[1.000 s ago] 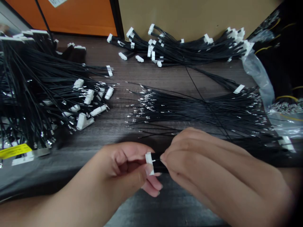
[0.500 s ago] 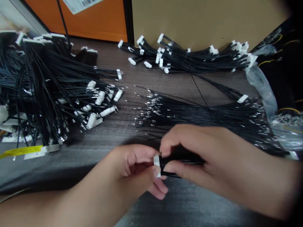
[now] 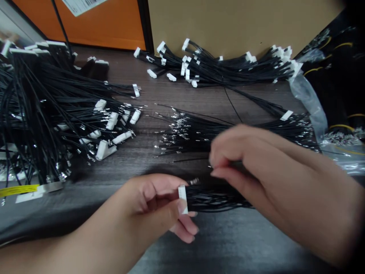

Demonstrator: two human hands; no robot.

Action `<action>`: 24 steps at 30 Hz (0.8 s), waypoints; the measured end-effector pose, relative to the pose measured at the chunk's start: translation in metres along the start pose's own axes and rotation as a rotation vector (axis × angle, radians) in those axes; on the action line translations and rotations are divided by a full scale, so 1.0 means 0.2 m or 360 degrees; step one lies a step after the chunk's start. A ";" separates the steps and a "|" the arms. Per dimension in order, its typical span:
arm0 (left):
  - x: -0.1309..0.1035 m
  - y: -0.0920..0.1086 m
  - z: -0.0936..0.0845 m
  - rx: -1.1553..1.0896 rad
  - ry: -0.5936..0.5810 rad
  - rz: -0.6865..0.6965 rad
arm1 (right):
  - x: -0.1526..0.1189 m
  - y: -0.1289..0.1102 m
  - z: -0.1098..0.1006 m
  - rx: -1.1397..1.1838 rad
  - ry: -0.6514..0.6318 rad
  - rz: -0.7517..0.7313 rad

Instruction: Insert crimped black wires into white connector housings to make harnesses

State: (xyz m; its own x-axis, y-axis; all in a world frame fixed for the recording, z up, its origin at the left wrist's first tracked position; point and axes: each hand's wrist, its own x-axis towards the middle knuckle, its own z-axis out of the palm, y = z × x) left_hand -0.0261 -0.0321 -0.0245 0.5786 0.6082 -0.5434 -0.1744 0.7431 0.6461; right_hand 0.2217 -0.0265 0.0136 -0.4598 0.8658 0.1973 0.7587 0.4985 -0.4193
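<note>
Thumb and fingers of my left hand (image 3: 162,205) pinch a white connector (image 3: 183,199), held upright. Black wires (image 3: 216,199) run from the connector's right side and pass below my right hand (image 3: 251,163). The right hand is above and to the right of the connector, apart from it, with thumb and index finger pressed together. What lies between those fingertips is too small and blurred to name. Behind the hands lies a bundle of loose black wires (image 3: 199,131) with metal tips at both ends.
At the left is a big heap of black wires (image 3: 57,106) with white connectors and a yellow tag (image 3: 19,190). Finished-looking wire bundles (image 3: 228,72) lie along a tan box (image 3: 242,26). An orange box (image 3: 108,26) stands behind; clear plastic bags (image 3: 313,106) are at right.
My right hand has moved up and right, away from the white connector. The wires at the connector show more now. The whole view has shifted slightly, moving the background leftward.
</note>
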 end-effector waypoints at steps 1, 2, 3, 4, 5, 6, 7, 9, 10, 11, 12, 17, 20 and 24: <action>0.00 0.00 0.00 0.0005 -0.0001 0.0003 | -0.04 -0.01 -0.01 -0.0026 -0.0009 -0.0011; 0.00 0.00 0.00 0.0017 -0.0005 0.0005 | -0.07 -0.02 -0.01 -0.0043 -0.0033 -0.0044; 0.00 0.00 0.00 0.0031 -0.0010 0.0012 | -0.10 -0.03 -0.01 -0.0043 -0.0070 -0.0092; 0.00 0.01 0.00 0.0046 -0.0014 0.0015 | -0.12 -0.04 0.00 -0.0026 -0.0116 -0.0137; 0.00 0.01 0.00 0.0056 -0.0010 0.0013 | -0.13 -0.05 0.01 -0.0006 -0.0146 -0.0171; 0.00 0.02 0.01 0.0058 0.0004 0.0015 | -0.14 -0.05 0.03 0.0019 -0.0165 -0.0187; 0.00 0.03 0.01 0.0070 0.0022 -0.0005 | -0.14 -0.05 0.04 0.0046 -0.0171 -0.0179; 0.00 0.07 0.02 0.0119 0.0066 -0.0110 | -0.12 -0.05 0.05 0.0090 -0.0171 -0.0147; 0.01 0.09 0.03 0.0162 0.0078 -0.0183 | -0.11 -0.05 0.06 0.0101 -0.0169 -0.0126; 0.01 0.11 0.03 0.0196 0.0079 -0.0236 | -0.10 -0.05 0.06 0.0108 -0.0169 -0.0121; 0.02 0.13 0.04 0.0227 0.0080 -0.0263 | -0.09 -0.05 0.06 0.0111 -0.0172 -0.0122; 0.02 0.16 0.07 0.0247 0.0086 -0.0244 | -0.09 -0.06 0.07 0.0061 -0.0193 -0.0230; 0.02 0.16 0.08 0.0223 0.0100 -0.0251 | -0.08 -0.06 0.07 0.0010 -0.0202 -0.0356; 0.02 0.16 0.08 0.0225 0.0111 -0.0263 | -0.06 -0.05 0.06 -0.0176 -0.0271 -0.0632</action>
State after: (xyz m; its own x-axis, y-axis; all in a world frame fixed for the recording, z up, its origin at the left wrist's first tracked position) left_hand -0.0168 -0.0098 0.0027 0.5328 0.5027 -0.6807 0.0344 0.7909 0.6110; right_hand 0.2135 -0.0418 0.0041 -0.7881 0.5913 0.1712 0.5483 0.8006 -0.2414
